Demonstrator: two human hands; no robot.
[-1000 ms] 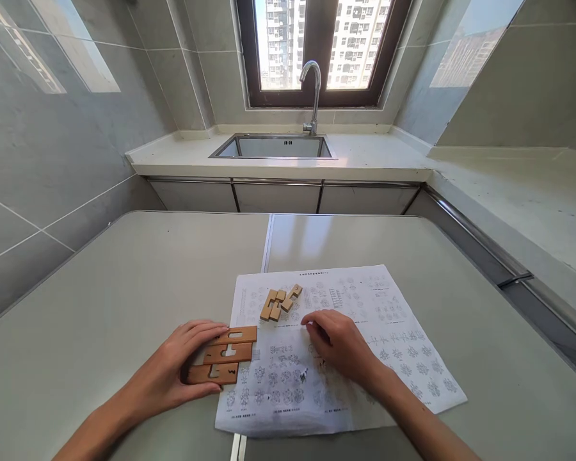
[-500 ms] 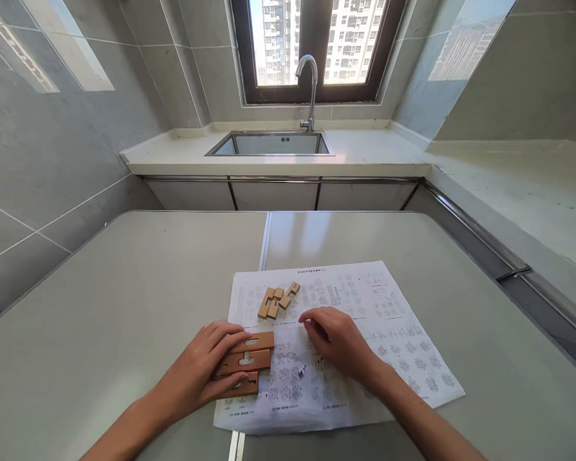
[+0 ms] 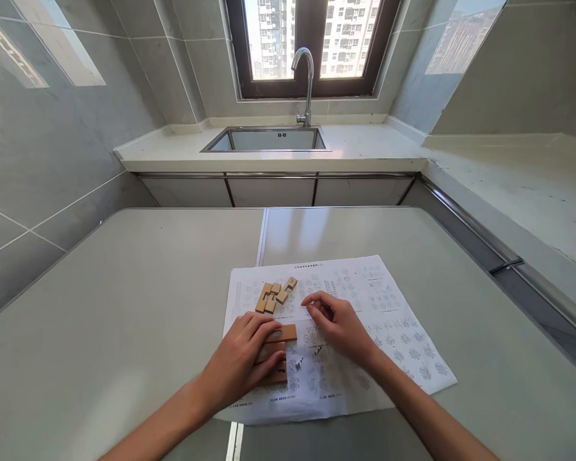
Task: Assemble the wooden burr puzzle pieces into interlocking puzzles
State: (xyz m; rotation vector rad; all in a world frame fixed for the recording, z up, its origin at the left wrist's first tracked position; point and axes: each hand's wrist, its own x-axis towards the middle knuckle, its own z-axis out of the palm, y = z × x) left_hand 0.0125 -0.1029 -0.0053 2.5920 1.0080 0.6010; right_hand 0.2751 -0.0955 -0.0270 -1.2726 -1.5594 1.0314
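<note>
My left hand (image 3: 242, 358) lies over a row of reddish-brown flat wooden puzzle pieces (image 3: 288, 333), its thumb and fingers spanning them from the near and far sides. Parts of these pieces, including their cut-outs, are covered by the fingers. Above the right half of a printed paper sheet (image 3: 393, 301), my right hand (image 3: 336, 323) is closed, with fingers curled and thumb near the index fingertip. Nothing shows between them. Several lighter, notched wooden pieces (image 3: 267, 301) form a small cluster on the sheet, beyond my left hand.
The sheet lies on a pale glossy table (image 3: 139, 288) with a seam down its middle. Beyond the table's far edge is a white counter (image 3: 365, 144) with a sink (image 3: 269, 139) and a tall faucet (image 3: 310, 83). Another counter (image 3: 532, 186) runs along the right side.
My left hand has slid right with the reddish-brown pieces, which now sit closer together. My right hand stays nearly in place, and the view has shifted slightly.
</note>
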